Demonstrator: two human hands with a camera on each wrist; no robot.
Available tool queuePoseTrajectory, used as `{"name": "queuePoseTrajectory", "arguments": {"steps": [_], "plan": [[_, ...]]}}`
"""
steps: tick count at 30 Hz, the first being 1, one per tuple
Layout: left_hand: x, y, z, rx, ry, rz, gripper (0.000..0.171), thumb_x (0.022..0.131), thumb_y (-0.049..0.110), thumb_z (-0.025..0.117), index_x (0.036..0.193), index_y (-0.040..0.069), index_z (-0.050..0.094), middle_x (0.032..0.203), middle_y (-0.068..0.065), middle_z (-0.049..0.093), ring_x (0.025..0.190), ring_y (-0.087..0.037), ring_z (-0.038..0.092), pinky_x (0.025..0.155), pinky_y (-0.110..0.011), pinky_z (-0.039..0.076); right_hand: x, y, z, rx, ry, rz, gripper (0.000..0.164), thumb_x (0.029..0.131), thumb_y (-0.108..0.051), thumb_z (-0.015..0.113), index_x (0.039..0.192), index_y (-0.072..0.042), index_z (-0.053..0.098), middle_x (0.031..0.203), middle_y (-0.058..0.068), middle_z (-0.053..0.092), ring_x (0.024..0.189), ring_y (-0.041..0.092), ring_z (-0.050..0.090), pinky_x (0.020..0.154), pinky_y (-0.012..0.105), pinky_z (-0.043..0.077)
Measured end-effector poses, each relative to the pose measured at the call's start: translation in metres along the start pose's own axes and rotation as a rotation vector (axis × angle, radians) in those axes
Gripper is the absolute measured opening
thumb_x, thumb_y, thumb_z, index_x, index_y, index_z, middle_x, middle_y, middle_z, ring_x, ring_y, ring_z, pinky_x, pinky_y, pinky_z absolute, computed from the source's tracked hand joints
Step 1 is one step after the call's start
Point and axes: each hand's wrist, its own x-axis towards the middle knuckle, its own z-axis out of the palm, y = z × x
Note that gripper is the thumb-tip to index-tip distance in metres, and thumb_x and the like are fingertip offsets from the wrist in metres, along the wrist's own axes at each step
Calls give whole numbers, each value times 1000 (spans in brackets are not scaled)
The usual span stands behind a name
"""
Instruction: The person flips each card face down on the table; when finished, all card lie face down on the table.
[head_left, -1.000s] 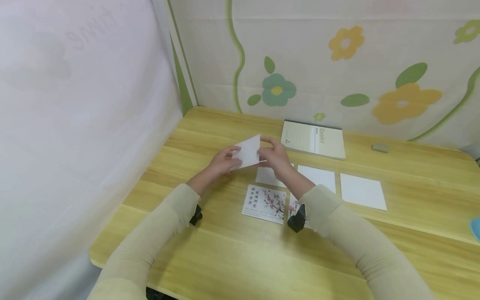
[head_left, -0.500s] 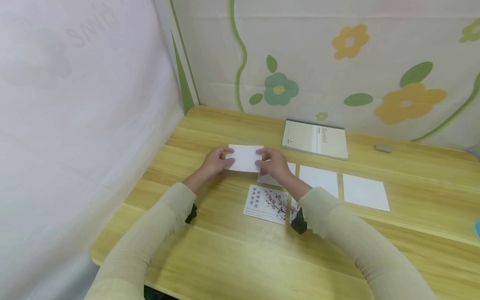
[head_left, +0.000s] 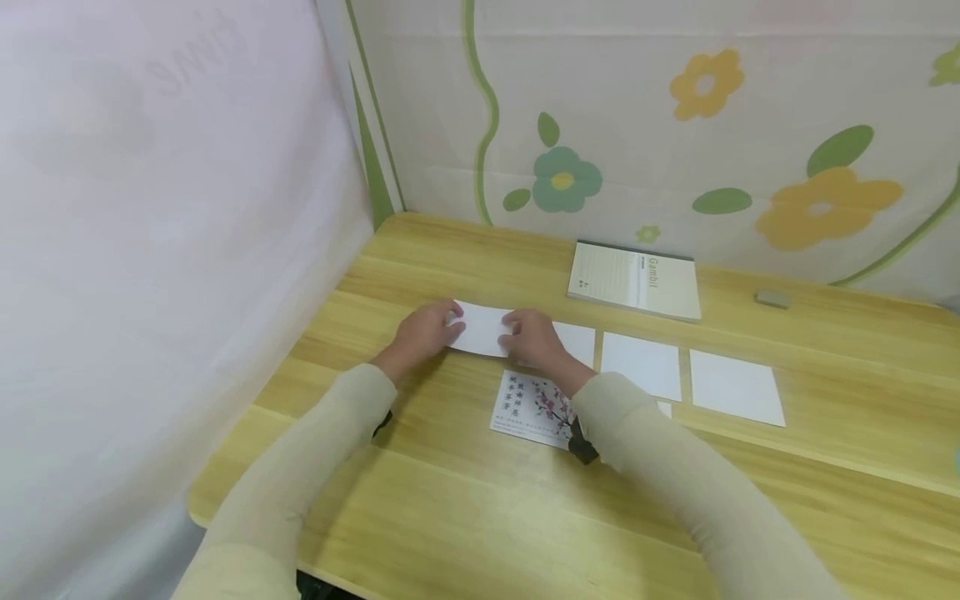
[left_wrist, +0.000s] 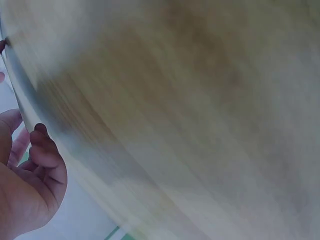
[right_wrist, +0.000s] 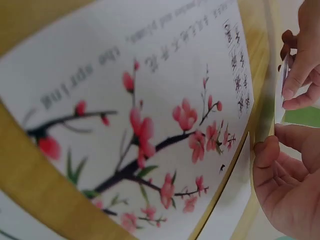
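My left hand [head_left: 420, 335] pinches the left edge of a white card [head_left: 482, 329], thumb in front. At the card's other end my right hand [head_left: 536, 343] pinches it too. The card is low over the table, beside a row of blank white cards: one partly behind my right hand [head_left: 576, 343], a middle card [head_left: 641, 367] and a right-hand card [head_left: 737, 388]. Nearer me lies a card printed with pink blossom and Chinese writing [head_left: 525, 404], large in the right wrist view. My right sleeve hides most of another card [head_left: 665, 409] beside it.
A notebook [head_left: 633, 281] marked "Gambit" lies at the back of the wooden table [head_left: 450, 500]. To its right is a small grey block [head_left: 772, 298]. A flower-printed cloth [head_left: 637, 100] hangs behind, and a pale cloth [head_left: 187, 292] hangs along the left.
Both hands have brought the tilted card level, then lowered it toward the table at the left end of the blank row. The cards on the table have stayed put.
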Motion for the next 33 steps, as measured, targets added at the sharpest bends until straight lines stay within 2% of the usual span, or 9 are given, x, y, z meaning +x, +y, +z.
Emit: {"name": "queuePoseTrajectory", "arguments": {"steps": [3,6,13,15,19,22,26,29,33], "plan": [[1,0,0,96,-18,8,29,93,31,55,116,13,57,94,-6,62,79,-21,55,69,-36,47,2,-3,2,-91,-7,-27,41,85,-8,63,124,-1,54,77,8,63,57,16,59,55,25,50],[1,2,0,218,-38,45,31,94,31,53,118,12,57,101,-7,63,84,-21,57,71,-37,49,2,-7,2,-156,-9,-52,39,85,-7,62,122,1,55,84,11,64,60,17,59,61,27,50],[3,5,3,436,-62,163,19,96,30,47,99,12,55,72,-4,53,61,-18,50,47,-30,43,-3,-6,3,-303,14,-83,31,86,-8,60,115,1,60,120,14,58,103,24,55,96,37,40],[2,7,4,454,-40,173,20,96,30,46,97,12,54,70,-4,52,59,-17,49,44,-30,42,-7,-6,0,-307,20,-88,31,87,-10,59,117,-1,60,115,13,61,98,24,57,94,38,42],[-2,16,2,428,27,156,26,96,31,44,106,11,57,78,-6,57,62,-17,50,47,-33,45,-23,-6,-17,-281,26,-119,35,88,-13,61,121,-3,57,92,10,64,75,21,59,72,35,50],[-14,28,-2,279,5,89,31,95,32,45,117,14,56,81,-7,61,62,-17,51,49,-34,44,-45,-3,-35,-254,20,-140,39,86,-14,64,123,-4,57,86,7,63,71,19,57,63,31,49],[-37,45,-3,-117,-145,-36,32,94,29,48,122,14,54,75,-7,62,56,-19,54,50,-31,44,-82,10,-55,-192,-23,-97,38,86,-15,63,122,-5,57,94,9,64,71,19,59,62,31,50],[-52,54,-3,-366,-239,-132,33,93,25,51,124,12,53,76,-9,61,56,-21,54,49,-28,43,-105,22,-63,-99,-94,-16,36,87,-13,60,122,-4,57,95,11,64,61,21,60,50,33,50],[-65,64,-2,-509,-310,-223,39,92,24,52,129,12,48,85,-11,62,61,-23,56,46,-27,43,-122,32,-66,35,-170,96,39,88,-12,57,126,-4,54,89,11,64,56,23,60,43,36,47]]}}
